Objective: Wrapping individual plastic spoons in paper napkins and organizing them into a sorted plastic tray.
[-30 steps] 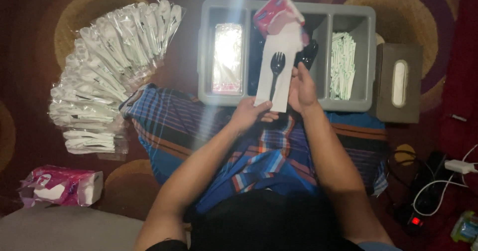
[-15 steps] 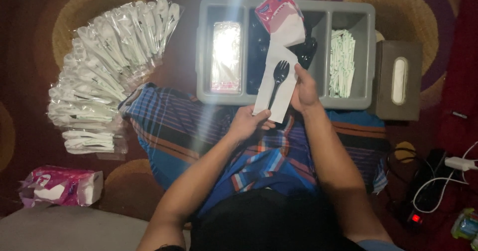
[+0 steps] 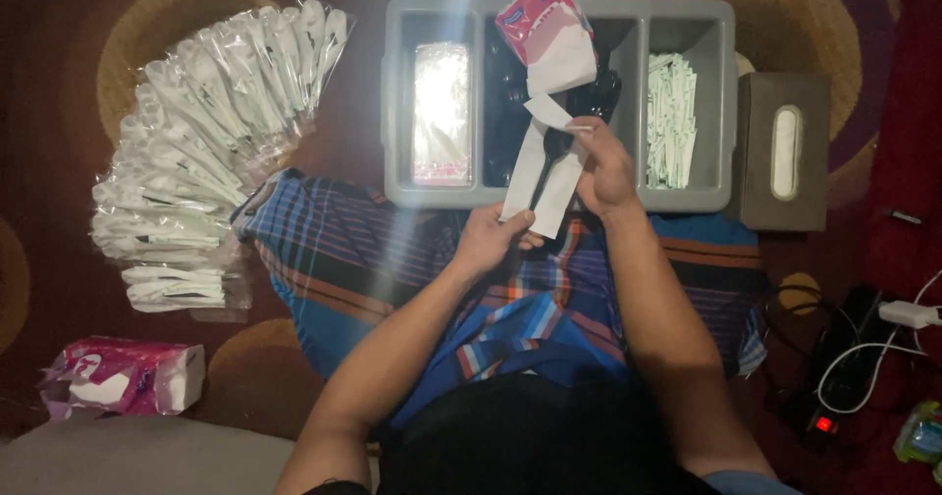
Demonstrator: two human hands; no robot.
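I am pinching the near edge of the white folded paper napkin (image 3: pixel 542 176) with my left hand (image 3: pixel 494 241), fingers closed on it; my right hand (image 3: pixel 603 166) is curled shut around the napkin's far right side, pressing the black plastic spoon (image 3: pixel 549 156) flat against it, just over the near rim of the grey compartmented plastic tray (image 3: pixel 392 112); to wrap well, I am judging that the spoon should be lying centred along the napkin, the paper kept taut, the fold snug.
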